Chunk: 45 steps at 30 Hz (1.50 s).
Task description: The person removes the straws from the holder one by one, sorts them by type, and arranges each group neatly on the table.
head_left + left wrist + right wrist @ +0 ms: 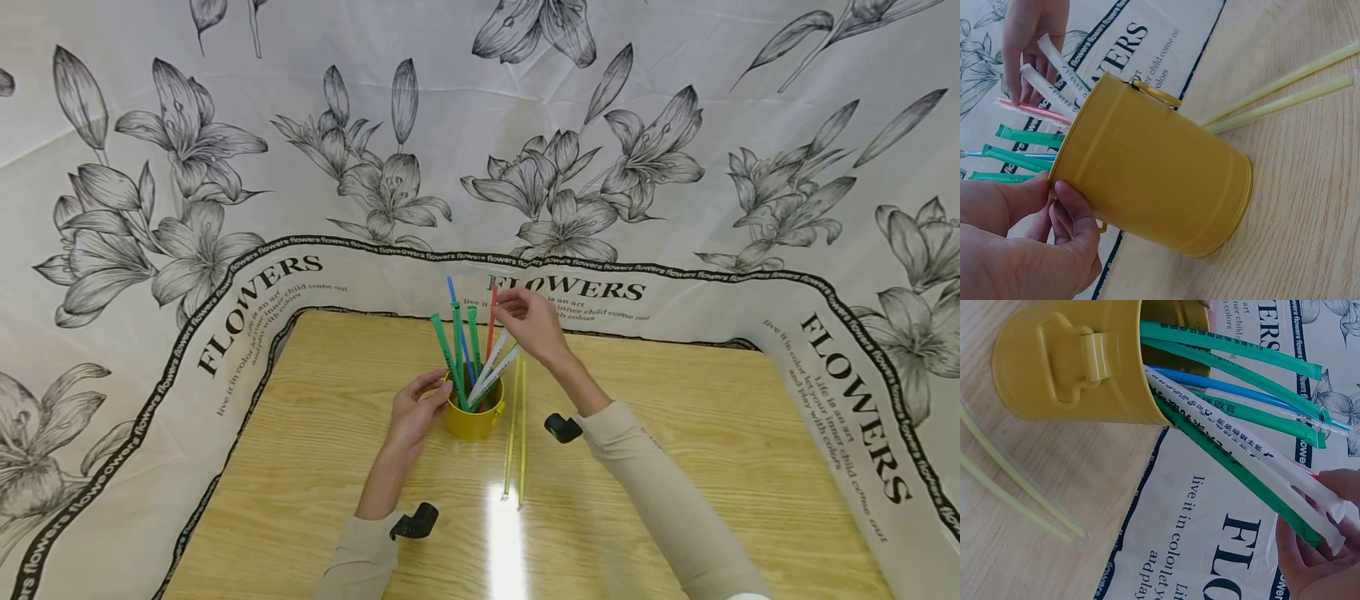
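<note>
1. Near the middle of the head frame, a round yellow bucket (471, 426) with small loop handles is stood upright on the light wood-grained table (660, 467).
2. The bucket's rim is pinched at its left side by the left hand (414, 408); in the left wrist view this grip is seen closed on the edge between thumb and fingers.
3. Several long straws in printed green wrappers (443, 342) are held inside the bucket, leaned toward the upper left of the head frame.
4. A slim blue straw (451, 286) is set among them, its tip raised highest.
5. Two straws in printed white wrappers (493, 378) are slanted out of the bucket toward the upper right.
6. A thin red straw (491, 333), raised above the bucket's right side, is pinched near its upper end by the right hand (536, 323), whose grip is closed at the fingertips. Whether the nearby white-wrapped ends are also touched cannot be told.
7. Two pale yellow straws (522, 433) in clear wrapping are laid side by side on the table, just right of the bucket.
8. Both forearms are covered by beige sleeves (667, 500), and a black fitting (415, 522) is seen at each wrist.
9. Behind the table, a white cloth (420, 92) printed with black lilies and lettering is hung across the upper frame.
</note>
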Tool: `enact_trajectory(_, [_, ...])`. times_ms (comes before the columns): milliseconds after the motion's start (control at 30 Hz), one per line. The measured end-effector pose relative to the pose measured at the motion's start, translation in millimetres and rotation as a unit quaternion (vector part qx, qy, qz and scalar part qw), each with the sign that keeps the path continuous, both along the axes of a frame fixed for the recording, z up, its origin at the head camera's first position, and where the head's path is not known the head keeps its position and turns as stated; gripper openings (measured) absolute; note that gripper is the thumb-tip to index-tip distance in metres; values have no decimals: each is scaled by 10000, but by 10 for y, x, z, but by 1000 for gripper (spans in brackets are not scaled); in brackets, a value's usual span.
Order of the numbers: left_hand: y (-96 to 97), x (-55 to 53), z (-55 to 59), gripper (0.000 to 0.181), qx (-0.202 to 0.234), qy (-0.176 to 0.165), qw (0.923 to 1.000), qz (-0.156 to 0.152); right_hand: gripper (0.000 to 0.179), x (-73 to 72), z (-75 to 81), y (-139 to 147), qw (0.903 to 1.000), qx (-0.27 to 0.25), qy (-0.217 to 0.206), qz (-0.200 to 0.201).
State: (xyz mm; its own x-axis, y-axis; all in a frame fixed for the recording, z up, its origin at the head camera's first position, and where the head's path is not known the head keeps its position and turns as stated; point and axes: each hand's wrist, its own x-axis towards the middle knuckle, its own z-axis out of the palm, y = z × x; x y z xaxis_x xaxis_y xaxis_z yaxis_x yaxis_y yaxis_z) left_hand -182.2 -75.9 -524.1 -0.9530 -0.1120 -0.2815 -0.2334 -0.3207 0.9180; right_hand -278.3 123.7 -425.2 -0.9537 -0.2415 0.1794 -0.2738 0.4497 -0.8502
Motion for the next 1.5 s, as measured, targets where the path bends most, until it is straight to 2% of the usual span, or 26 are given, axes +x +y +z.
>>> enact_trajectory(233, [11, 7, 3, 32, -16, 9, 10000, -10, 25, -8, -7, -7, 9999, -79, 130, 34])
enact_trajectory(633, [1, -8, -20, 32, 67, 0, 10000, -33, 25, 7, 174, 87, 9955, -853, 363, -209])
enact_trajectory(800, [-1, -2, -15, 31, 118, -7, 9999, 4, 26, -25, 230, 161, 9902, -1237, 563, -332])
enact_trajectory(1067, [4, 1, -3, 33, 101, 9, 9999, -18, 31, -87, 316, 303, 9785, -1874, 503, -694])
enact_trajectory(1300, [8, 3, 4, 33, 75, -46, 10000, 9, 33, -114, 375, 420, 9697, -2125, 669, -1006])
enact_trajectory(1500, [14, 1, 10, 32, 102, -83, 9999, 31, 35, -95, 393, 582, 9624, -2179, 1031, -1256])
